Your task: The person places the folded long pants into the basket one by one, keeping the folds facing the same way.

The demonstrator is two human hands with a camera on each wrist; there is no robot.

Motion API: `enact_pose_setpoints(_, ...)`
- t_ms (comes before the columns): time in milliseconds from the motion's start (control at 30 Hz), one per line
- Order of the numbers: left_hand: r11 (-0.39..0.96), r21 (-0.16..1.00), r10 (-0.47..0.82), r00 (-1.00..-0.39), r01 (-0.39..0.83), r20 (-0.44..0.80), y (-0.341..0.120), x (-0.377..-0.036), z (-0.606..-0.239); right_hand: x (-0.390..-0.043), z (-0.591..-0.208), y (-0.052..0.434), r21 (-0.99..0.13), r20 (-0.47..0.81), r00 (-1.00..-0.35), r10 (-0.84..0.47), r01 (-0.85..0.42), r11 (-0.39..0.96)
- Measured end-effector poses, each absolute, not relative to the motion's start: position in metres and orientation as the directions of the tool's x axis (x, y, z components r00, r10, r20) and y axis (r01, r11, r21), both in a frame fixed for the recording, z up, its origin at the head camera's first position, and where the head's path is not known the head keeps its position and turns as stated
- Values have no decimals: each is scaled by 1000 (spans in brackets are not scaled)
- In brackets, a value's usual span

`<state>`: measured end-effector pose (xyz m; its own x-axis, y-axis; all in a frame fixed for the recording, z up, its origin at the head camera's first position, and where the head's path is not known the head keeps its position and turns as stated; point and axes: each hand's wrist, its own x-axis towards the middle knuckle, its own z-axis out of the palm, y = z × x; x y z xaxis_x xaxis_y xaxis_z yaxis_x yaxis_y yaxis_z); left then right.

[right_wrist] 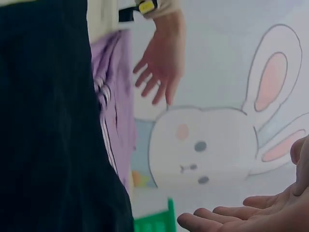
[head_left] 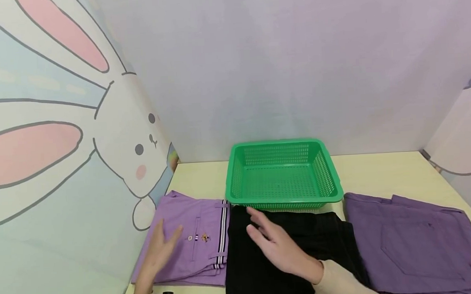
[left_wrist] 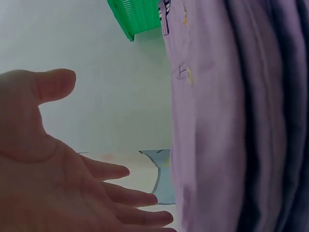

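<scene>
Folded lilac trousers (head_left: pixel 185 256) with a striped waistband lie at the left of the table. Over their left part hovers my left hand (head_left: pixel 161 251), fingers extended and thumb apart, holding nothing; the left wrist view shows its palm (left_wrist: pixel 53 188) beside the lilac cloth (left_wrist: pixel 212 121). Folded black trousers (head_left: pixel 294 268) lie in the middle, overlapping the lilac pair's edge in the head view. Above them is my right hand (head_left: pixel 278 244), fingers stretched out and nothing held. In the right wrist view, the right hand's fingers (right_wrist: pixel 231 215) are spread beside the black cloth (right_wrist: pixel 48 121).
A green plastic basket (head_left: pixel 282 204) with nothing in it stands at the back of the table, just behind the black trousers. Folded dark purple trousers (head_left: pixel 416 244) lie at the right. Walls with printed rabbits (head_left: pixel 127 139) close off the sides of the pale yellow table (head_left: pixel 380 170).
</scene>
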<state>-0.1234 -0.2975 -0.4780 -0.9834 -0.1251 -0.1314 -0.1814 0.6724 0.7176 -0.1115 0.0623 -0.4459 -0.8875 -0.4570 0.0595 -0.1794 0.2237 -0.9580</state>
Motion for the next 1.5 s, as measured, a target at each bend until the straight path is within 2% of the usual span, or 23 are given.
enact_pose_setpoints(100,673,714,-137,-981,-195,-138,-299,-123,-483,-113,-448,44,-991,-59,-852,-520,-10,130)
enact_pose_setpoints(233,672,714,-147,-980,-198,-133,-303,-122,-488,-119,-455,25,-980,-189,-803,-565,190,59)
enact_pose_setpoints(433,707,678,-172,-979,-202,-112,-310,-123,-496,-126,-469,4,-947,-279,-753,-596,318,42)
enact_pose_setpoints(767,791,578,-216,-975,-201,-44,-313,-127,-501,-130,-482,-16,-906,-364,-715,-596,420,50)
enact_pose_setpoints(1067,814,551,-247,-968,-184,41,-330,-134,-524,-138,-485,-19,-898,-413,-733,-540,426,109)
enact_pose_setpoints(1267,805,558,-235,-972,-200,-10,-342,-138,-534,-140,-483,-19,-889,-445,-729,-519,431,157)
enact_pose_setpoints(1500,761,605,-231,-969,-235,-85,-348,-137,-528,-145,-482,-24,-863,-477,-711,-517,491,121)
